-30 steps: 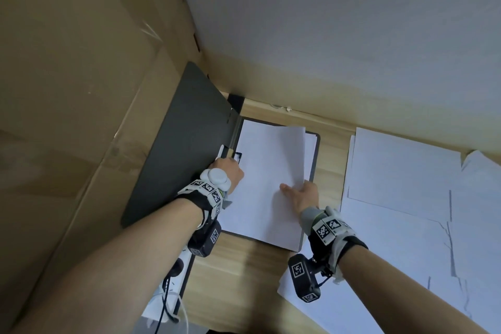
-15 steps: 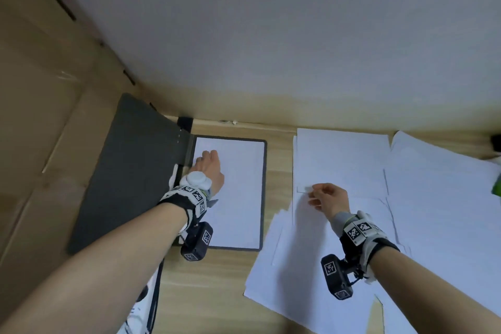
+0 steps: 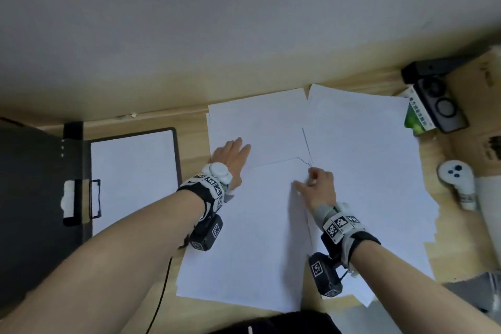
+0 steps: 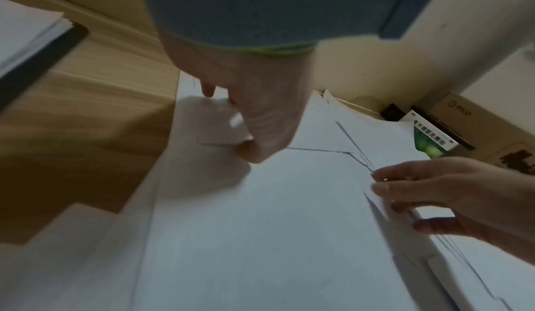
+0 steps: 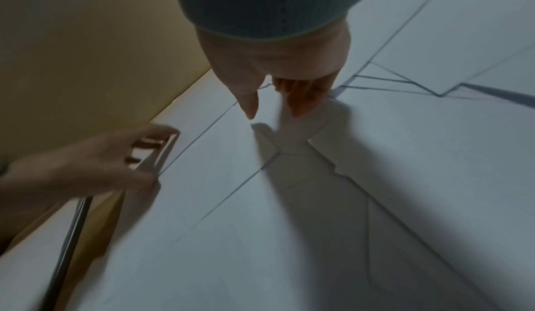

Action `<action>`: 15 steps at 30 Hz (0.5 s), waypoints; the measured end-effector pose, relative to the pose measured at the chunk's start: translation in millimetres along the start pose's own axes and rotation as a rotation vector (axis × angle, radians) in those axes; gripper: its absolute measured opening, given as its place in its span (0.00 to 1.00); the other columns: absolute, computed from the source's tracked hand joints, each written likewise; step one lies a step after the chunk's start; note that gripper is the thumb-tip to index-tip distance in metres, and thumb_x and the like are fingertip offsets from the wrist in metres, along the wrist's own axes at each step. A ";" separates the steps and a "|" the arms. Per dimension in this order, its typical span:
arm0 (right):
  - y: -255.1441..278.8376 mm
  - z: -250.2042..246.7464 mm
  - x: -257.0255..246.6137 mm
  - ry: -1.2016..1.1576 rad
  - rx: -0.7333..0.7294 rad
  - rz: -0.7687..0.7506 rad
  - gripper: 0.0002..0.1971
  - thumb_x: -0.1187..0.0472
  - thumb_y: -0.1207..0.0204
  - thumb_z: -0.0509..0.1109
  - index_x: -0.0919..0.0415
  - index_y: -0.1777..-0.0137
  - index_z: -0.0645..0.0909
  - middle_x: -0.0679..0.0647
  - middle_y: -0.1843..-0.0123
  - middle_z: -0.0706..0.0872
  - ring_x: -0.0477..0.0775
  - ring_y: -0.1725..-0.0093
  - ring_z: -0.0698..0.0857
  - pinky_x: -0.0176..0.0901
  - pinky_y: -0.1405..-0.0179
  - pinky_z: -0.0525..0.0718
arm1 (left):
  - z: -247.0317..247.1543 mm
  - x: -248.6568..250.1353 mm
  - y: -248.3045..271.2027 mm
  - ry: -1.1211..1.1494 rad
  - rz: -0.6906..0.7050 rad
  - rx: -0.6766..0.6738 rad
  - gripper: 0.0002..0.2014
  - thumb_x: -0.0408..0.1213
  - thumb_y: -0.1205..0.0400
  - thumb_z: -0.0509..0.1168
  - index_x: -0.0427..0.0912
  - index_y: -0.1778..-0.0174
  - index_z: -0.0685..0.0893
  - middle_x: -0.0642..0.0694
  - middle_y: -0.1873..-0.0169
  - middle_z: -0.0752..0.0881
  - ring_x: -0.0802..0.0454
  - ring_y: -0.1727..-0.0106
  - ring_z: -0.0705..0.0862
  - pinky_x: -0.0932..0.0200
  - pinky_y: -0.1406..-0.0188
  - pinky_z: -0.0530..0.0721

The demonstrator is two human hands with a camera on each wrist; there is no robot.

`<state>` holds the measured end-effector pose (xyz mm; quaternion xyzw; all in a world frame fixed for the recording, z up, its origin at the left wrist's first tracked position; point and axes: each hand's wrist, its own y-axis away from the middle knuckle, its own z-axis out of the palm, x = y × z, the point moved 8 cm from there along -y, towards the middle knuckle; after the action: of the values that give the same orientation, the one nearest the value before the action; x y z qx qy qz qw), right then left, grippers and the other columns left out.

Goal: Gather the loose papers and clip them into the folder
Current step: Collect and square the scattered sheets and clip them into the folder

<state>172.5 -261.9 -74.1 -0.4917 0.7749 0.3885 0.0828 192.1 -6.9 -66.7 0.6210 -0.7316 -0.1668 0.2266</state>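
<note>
Dim, soft overhead light; blurred wrist views, bowed wide-angle edges, long shadows across paper.

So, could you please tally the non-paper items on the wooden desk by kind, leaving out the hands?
Open black clip folder: 1
Green-and-white carton: 1
White handheld controller: 1
Black device with round lenses: 1
Black cable: 1
Total: 5
</note>
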 end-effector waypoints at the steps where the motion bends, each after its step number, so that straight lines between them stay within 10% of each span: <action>1: -5.0 2.3 -1.2 0.030 -0.026 -0.045 0.25 0.49 0.34 0.78 0.55 0.37 0.79 0.51 0.39 0.73 0.57 0.45 0.83 0.51 0.42 0.83 | -1.9 4.5 -5.0 -0.041 -0.011 -0.014 0.46 0.32 0.29 0.71 0.43 0.17 0.54 0.38 0.19 0.56 0.38 0.21 0.61 0.43 0.29 0.73; 5: -10.9 20.3 -9.3 0.100 -0.116 -0.161 0.14 0.48 0.35 0.79 0.52 0.52 0.85 0.51 0.43 0.74 0.55 0.41 0.77 0.49 0.40 0.82 | -2.8 12.2 -7.3 -0.138 -0.037 -0.023 0.50 0.26 0.32 0.73 0.42 0.16 0.52 0.37 0.21 0.58 0.38 0.25 0.64 0.47 0.40 0.80; 9: -7.6 30.4 -17.2 0.062 -0.136 -0.094 0.10 0.51 0.37 0.80 0.51 0.63 0.81 0.44 0.54 0.82 0.49 0.55 0.83 0.39 0.59 0.78 | -6.0 7.8 -2.1 -0.043 -0.033 -0.044 0.41 0.19 0.23 0.59 0.45 0.15 0.52 0.40 0.17 0.53 0.39 0.20 0.58 0.47 0.44 0.82; 15: -9.7 40.2 -14.5 -0.176 -0.219 -0.031 0.09 0.59 0.34 0.81 0.53 0.58 0.82 0.47 0.63 0.85 0.51 0.61 0.84 0.47 0.49 0.86 | -18.8 -31.5 22.7 0.199 -0.148 -0.036 0.26 0.22 0.22 0.56 0.45 0.30 0.80 0.46 0.28 0.79 0.43 0.31 0.80 0.49 0.34 0.80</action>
<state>177.6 -226.3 -99.2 -0.4739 0.7098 0.5111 0.1023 187.3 28.8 -42.8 0.6825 -0.6548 -0.1336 0.2961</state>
